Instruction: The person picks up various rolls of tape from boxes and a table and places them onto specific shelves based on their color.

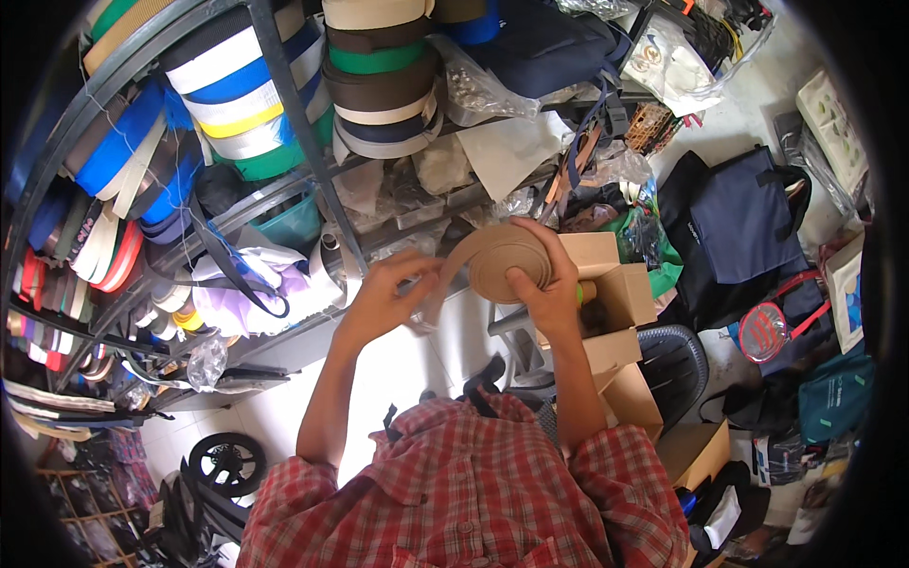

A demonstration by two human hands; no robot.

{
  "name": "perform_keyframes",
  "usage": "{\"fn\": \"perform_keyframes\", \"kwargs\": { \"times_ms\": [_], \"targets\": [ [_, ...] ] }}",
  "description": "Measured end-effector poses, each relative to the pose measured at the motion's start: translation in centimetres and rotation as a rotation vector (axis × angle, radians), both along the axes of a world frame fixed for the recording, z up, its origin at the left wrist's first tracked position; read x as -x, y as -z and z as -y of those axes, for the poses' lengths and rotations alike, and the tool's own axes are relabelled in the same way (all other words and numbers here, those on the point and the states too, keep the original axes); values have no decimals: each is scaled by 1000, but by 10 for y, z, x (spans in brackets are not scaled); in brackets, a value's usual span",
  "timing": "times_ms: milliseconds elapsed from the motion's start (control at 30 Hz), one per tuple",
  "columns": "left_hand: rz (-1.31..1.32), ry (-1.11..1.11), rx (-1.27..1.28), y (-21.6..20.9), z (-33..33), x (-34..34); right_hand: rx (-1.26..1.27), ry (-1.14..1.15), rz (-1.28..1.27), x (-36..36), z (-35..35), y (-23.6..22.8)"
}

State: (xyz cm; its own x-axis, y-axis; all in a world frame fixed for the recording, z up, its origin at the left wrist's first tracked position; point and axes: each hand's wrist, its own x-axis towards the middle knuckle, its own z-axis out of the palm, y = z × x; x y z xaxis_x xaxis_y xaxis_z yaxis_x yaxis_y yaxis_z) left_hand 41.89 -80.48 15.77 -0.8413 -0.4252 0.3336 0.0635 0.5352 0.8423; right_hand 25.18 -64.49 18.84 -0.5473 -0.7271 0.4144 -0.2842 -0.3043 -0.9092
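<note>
Seen from my head camera, a flat roll of brown webbing (509,270) sits in my right hand (556,289), held up in front of my chest and above the pale floor (383,398). The right fingers wrap the roll's far edge while the thumb presses its coiled face. A loose strip curves from the top of the roll down toward my left hand (393,292), whose fingers are slightly bent right beside it; motion blur leaves me unable to tell whether they grip the strip. My red plaid shirt (464,497) fills the lower foreground.

To the left and ahead, a dark metal rack (295,104) carries webbing rolls (383,95) in black, white, green, blue and yellow, stacked in columns. Open cardboard boxes (627,295) stand by my right forearm, next to a black chair (677,364). Farther right lie a navy bag (748,227) and a red-rimmed clear pouch (762,333). A black spoked wheel (227,462) shows at lower left.
</note>
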Motion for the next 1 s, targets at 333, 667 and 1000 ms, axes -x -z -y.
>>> {"fn": "perform_keyframes", "kwargs": {
  "times_ms": [333, 667, 1000],
  "targets": [
    [-201, -70, 45, -44, -32, 19, 60, -35, -306, 0, 6, 1],
    [-340, -340, -125, -22, -69, 27, 228, 186, -225, -36, 23, 17],
    [-582, -625, -317, -13, -74, 24, 153, 105, -130, -51, 26, -2]
  ]
}}
